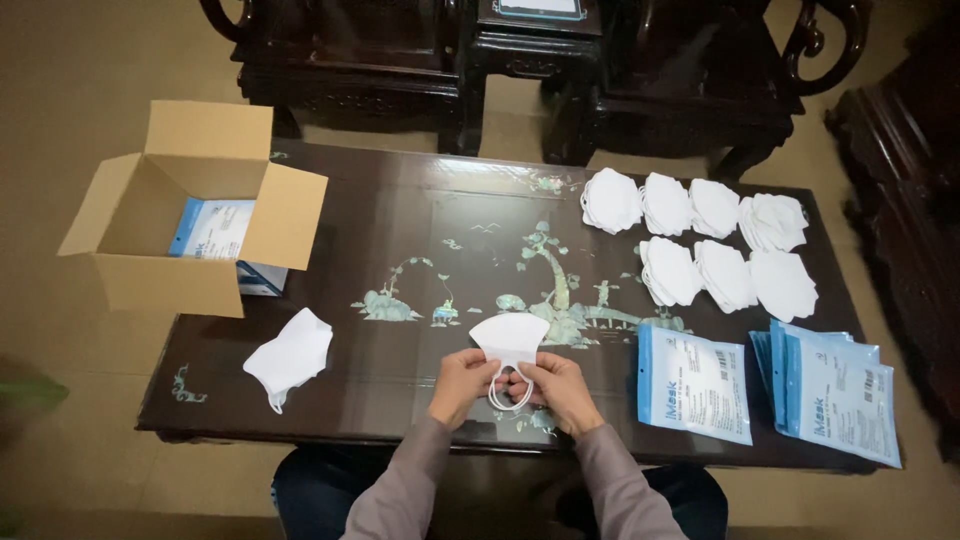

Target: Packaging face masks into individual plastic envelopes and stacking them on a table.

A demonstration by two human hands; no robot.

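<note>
Gripping one white mask [510, 338], left hand [461, 385] and right hand [562, 390]; flat blue-and-white pouches [695, 382] lie right.

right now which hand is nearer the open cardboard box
Left. The left hand holds the white mask on the side toward the cardboard box at the table's far left; the right hand is farther away.

A white folded face mask [510, 338], ear loops hanging down, is held upright just above the counter's [400, 240] near edge, at its middle.
</note>
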